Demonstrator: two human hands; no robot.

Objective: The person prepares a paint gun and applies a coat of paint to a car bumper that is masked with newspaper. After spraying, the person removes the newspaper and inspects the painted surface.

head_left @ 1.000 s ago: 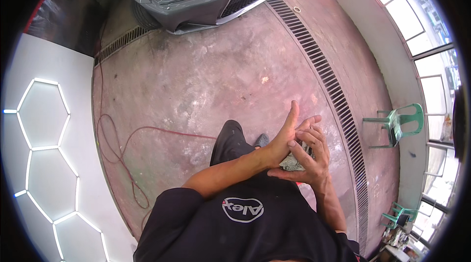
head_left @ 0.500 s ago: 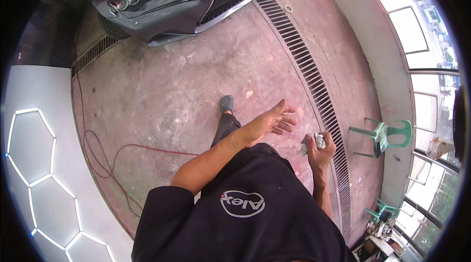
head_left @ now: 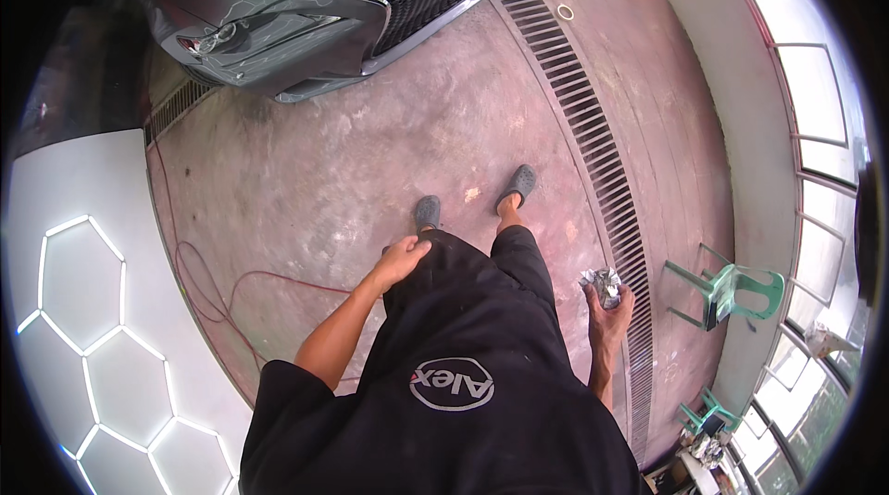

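My right hand (head_left: 611, 314) is out to the right of my body, its fingers wrapped round a wad of crumpled paper (head_left: 604, 286), grey and white, that sticks out above the fingertips. My left hand (head_left: 400, 261) hangs low in front of me beside the leg of my dark shorts (head_left: 444, 259). Its fingers are curled in and nothing shows in them; whether they touch the cloth is hard to tell.
A grey car (head_left: 306, 41) stands ahead on the left. A slotted floor drain (head_left: 593, 125) runs along the right. Green plastic chairs (head_left: 741, 291) are by the windowed wall. A red hose (head_left: 278, 275) lies on the floor at left, near a panel with hexagonal lights (head_left: 130, 384).
My left hand has swung back to the left and down, and its spread fingers have curled in. My right foot has come into view ahead. The crumpled paper stays in my right hand.
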